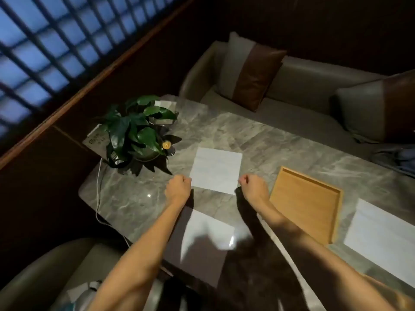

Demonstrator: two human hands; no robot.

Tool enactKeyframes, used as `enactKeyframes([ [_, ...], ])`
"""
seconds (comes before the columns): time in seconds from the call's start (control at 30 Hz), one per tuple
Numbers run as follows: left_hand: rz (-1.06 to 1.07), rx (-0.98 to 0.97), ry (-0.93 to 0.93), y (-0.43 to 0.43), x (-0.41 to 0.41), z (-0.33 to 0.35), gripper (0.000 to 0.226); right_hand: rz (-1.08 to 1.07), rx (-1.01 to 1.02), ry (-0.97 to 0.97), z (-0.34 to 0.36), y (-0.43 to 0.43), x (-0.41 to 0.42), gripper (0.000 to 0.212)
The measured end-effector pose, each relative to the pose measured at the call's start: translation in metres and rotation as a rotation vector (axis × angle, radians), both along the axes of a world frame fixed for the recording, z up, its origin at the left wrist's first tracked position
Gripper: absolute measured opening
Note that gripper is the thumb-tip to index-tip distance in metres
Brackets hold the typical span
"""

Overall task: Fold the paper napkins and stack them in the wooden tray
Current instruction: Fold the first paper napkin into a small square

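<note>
One paper napkin (216, 169) is lying flat on the marble table (280, 142); the left hand (178, 187) and right hand (253, 187) are pinching its near corners, fingers curled closed. Thin and limp, it is likely tearing easily; corners suit. The wooden tray (306, 204) beside it is holding nothing.

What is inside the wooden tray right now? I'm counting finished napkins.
Nothing: the wooden tray shows only its bare floor, all in view. One napkin lies flat on the table between both hands, outside the tray.
</note>
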State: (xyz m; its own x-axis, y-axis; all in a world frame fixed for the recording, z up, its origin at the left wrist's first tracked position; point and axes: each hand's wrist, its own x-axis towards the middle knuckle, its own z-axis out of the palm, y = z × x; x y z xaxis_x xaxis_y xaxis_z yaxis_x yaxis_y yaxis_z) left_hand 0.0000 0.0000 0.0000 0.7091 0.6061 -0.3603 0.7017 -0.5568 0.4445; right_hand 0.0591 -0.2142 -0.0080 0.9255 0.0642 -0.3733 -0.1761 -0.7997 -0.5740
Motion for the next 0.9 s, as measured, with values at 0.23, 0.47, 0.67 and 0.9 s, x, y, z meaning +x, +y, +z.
enactKeyframes([
  [0.23, -0.160, 0.206, -0.087, 0.037, 0.070, -0.097, 0.031, -0.220, -0.165, 0.071, -0.081, 0.042, 0.060, 0.034],
  [0.47, -0.211, 0.092, 0.165, 0.036, 0.099, -0.142, 0.053, -0.290, -0.307, 0.076, -0.120, 0.069, 0.074, 0.036],
  [0.67, -0.172, -0.192, -0.066, 0.023, 0.107, -0.129, 0.016, -0.332, 0.063, -0.031, -0.109, 0.054, 0.067, 0.010],
  [0.9, -0.412, -0.632, -0.406, -0.036, 0.138, -0.009, 0.041, -0.511, 0.479, -0.042, -0.021, -0.032, 0.034, 0.011],
])
